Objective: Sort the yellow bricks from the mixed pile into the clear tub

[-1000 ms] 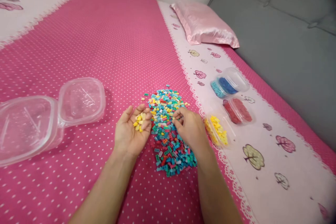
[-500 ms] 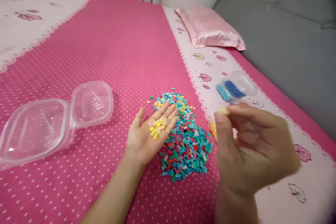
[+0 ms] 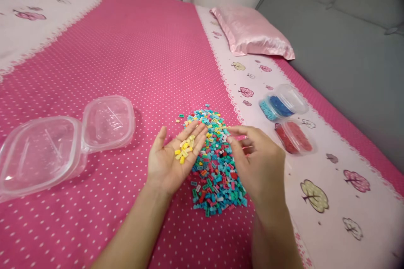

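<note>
My left hand (image 3: 170, 157) is palm up with its fingers stretched out, carrying several small yellow toy bricks (image 3: 186, 146) of pale and brighter shades. It hovers over the left side of a heap of tiny toy bricks (image 3: 217, 176), mostly teal and green, with red, pink, white and yellow ones mixed in. At the heap's right edge is my right hand (image 3: 259, 155), thumb and index fingertip close together in a pinch. What those fingertips hold, if anything, I cannot make out.
Two joined clear plastic containers (image 3: 109, 124) lie at the left. On the right, one clear box (image 3: 277, 107) contains light and dark blue bricks, another box (image 3: 293, 136) red ones. A pink pillow (image 3: 252, 31) rests farther back, beside a grey padded panel (image 3: 341, 42).
My right hand has moved left and away from me, to the heap, from where it pinched a pale yellow brick. The red box has come into view. My left hand stays nearly still.
</note>
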`<state>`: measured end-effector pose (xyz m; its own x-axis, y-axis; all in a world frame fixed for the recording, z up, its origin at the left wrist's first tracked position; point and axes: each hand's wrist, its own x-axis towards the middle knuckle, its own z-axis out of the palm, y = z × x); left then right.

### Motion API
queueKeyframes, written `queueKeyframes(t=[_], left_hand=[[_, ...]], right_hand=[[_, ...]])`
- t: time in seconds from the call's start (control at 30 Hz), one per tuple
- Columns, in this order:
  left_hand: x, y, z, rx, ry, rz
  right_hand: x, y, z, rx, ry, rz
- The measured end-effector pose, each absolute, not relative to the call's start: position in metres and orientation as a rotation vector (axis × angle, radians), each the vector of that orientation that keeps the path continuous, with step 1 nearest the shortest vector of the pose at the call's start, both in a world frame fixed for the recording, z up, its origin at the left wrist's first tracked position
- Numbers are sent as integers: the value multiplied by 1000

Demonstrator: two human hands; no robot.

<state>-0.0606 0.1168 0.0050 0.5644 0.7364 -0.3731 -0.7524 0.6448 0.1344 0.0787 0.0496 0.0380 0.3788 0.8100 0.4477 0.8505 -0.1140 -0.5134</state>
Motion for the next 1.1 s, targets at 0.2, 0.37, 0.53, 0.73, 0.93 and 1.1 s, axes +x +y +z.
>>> queueKeyframes(t=[0.2, 0.37, 0.53, 0.73, 0.93, 1.1], left_hand=[[-70, 125, -1, -96, 600, 1081], [-74, 127, -7, -157, 625, 1086], [-76, 126, -2, -134, 614, 1032], [-76, 125, 0, -123, 629, 1021], [-75, 126, -1, -102, 642, 1019], [-74, 126, -1, -96, 642, 1015]], right_hand=[[81, 56, 25, -2167, -1644, 354], [70, 63, 16, -2201, -1785, 475], [66, 64, 13, -2256, -1765, 469], [68, 65, 9, -2348, -1739, 505], [71, 65, 9, -2350, -1742, 528], [73, 65, 9, -2284, -1773, 555]])
